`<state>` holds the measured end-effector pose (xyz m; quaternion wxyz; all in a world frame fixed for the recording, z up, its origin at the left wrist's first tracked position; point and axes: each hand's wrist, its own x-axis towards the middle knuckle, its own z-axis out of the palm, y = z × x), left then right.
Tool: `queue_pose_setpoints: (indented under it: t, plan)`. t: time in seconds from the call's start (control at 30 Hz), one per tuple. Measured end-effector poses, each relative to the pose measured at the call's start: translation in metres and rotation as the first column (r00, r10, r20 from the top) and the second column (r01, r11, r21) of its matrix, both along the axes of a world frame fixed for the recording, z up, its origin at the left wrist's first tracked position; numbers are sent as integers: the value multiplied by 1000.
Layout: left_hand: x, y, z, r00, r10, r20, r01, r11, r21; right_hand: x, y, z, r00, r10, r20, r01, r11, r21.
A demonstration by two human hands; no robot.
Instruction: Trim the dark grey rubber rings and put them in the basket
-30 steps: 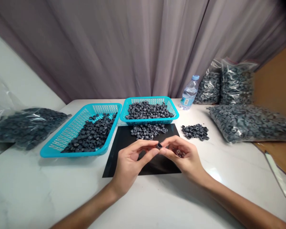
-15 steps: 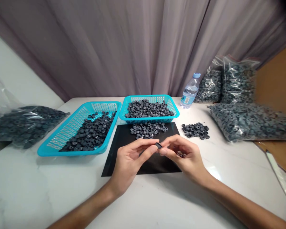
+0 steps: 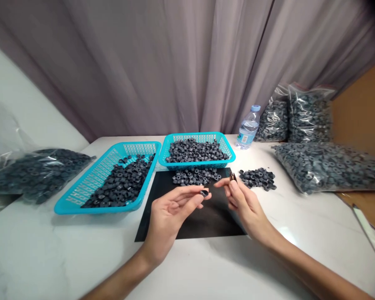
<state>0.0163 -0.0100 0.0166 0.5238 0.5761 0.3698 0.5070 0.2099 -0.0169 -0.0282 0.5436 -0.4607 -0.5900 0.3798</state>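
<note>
Between the thumb and fingertips of my left hand [image 3: 171, 212] is a small black ring-like part [image 3: 204, 193], its dark hollow face turned up. My right hand [image 3: 245, 204] is closed on a small dark tool with two narrow tips [image 3: 233, 176] pointing up; its kind is hard to tell. The index finger of that hand reaches toward the left one, and the hands are apart. Both are over a black mat [image 3: 193, 223]. A pile of similar dark parts [image 3: 192, 177] lies at the mat's far edge.
Two blue baskets, one at left [image 3: 78, 200] and one behind the mat [image 3: 196, 163], contain many dark parts. Right of the mat are a loose pile [image 3: 258, 179], a water bottle [image 3: 247, 129] and a filled bag [image 3: 328, 166]. Another filled bag [image 3: 46, 171] lies far left.
My hands have come apart; the right moved away from the part, which stays in my left fingers. The dark tool has swung from the right palm to point upward.
</note>
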Motion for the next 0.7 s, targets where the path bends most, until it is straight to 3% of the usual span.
queue_pose_setpoints:
  t: [0.23,0.33,0.57,0.7]
  plan:
    - [2,-1,-1,999,22,34,-21,1000,-6,-3,-8,10,980,15,197,-47,987,155]
    - [1,0,-2,999,37,29,-37,999,6,-4,-9,10,978,14,209,-59,976,209]
    - [0,2,-9,999,37,18,-38,998,50,-8,-11,-1,991,50,123,-66,989,130]
    - [0,3,-9,999,31,20,-32,997,74,-6,-13,2,983,55,174,-82,985,149]
